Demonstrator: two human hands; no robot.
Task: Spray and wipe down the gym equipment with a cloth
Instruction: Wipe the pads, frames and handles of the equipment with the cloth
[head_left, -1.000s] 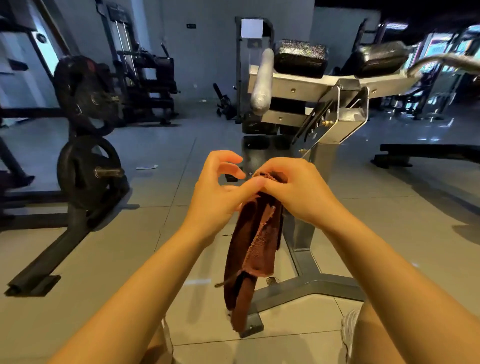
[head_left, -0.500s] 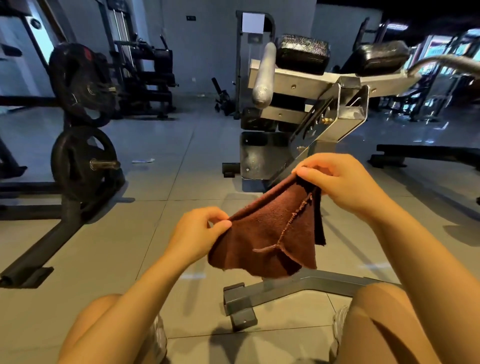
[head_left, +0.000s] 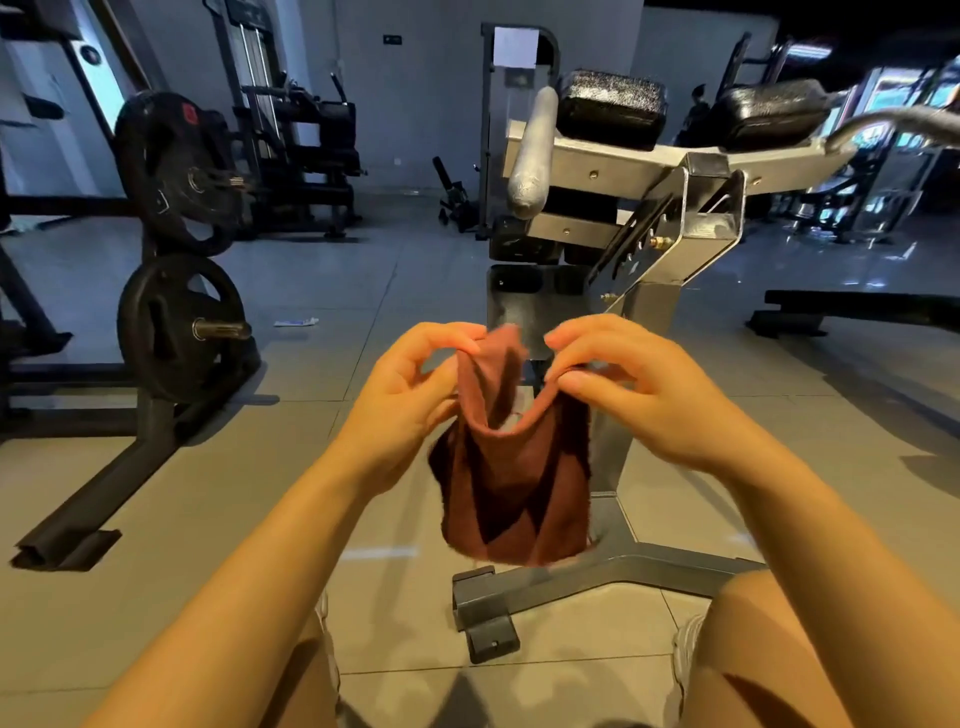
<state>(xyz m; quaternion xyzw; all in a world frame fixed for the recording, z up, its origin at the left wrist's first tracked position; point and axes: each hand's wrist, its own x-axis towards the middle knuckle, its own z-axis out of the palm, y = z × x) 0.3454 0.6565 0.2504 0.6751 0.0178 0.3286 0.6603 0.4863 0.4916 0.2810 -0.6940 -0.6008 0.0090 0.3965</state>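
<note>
The person's knees are framing the bottom of the head view. Just beyond them, the left hand (head_left: 410, 395) and the right hand (head_left: 639, 395) are each pinching the top edge of a brown cloth (head_left: 514, 478) between curled fingers (head_left: 563, 340) and thumb, so it is sagging as a loose pouch above the floor tiles, in front of the grey machine's post (head_left: 613, 457).

Folding it into a flat pad probably calls for bringing matching corners together and keeping the hem taut.

Half a second ago the hands were wider apart and the cloth was stretched slantwise; now they are sitting level and closer.

Farther off, black pads (head_left: 613, 109) and weight plates (head_left: 176, 327) are waiting; no spray bottle is showing.
</note>
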